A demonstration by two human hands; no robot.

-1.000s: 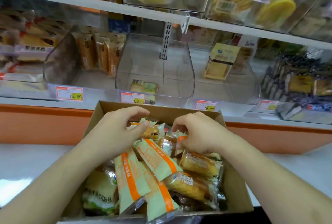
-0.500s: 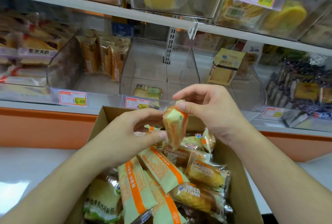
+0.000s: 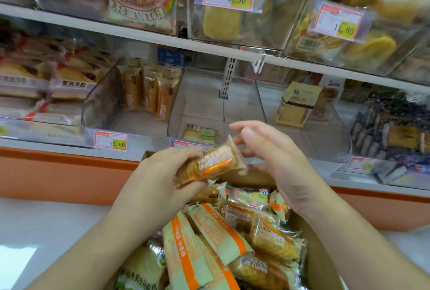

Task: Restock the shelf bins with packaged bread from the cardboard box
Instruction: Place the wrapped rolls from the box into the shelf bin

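My left hand point(image 3: 160, 180) grips a waffle bread packet point(image 3: 211, 163) with orange lettering, held above the cardboard box point(image 3: 318, 264). My right hand point(image 3: 274, 161) hovers just right of the packet with fingers relaxed and spread; its thumb is near the packet's far end, and contact is unclear. The box below is full of several bread packets point(image 3: 221, 243), green-and-orange ones and clear waffle ones. Straight ahead, a clear shelf bin point(image 3: 139, 117) holds three upright waffle packets at its back. The clear bin point(image 3: 218, 113) beside it holds one flat packet at the front.
Price tags point(image 3: 111, 140) line the shelf's front edge. A bin of sandwich packs point(image 3: 44, 89) is at the left, a yellow cake box point(image 3: 295, 103) and dark packets point(image 3: 393, 133) at the right. Upper shelf bins point(image 3: 232, 10) hang overhead. An orange ledge point(image 3: 58, 173) runs below the shelf.
The packet passed from my right hand's pinch into my left hand's grip and turned sideways. My right hand let go and opened. Both hands rose toward the shelf.
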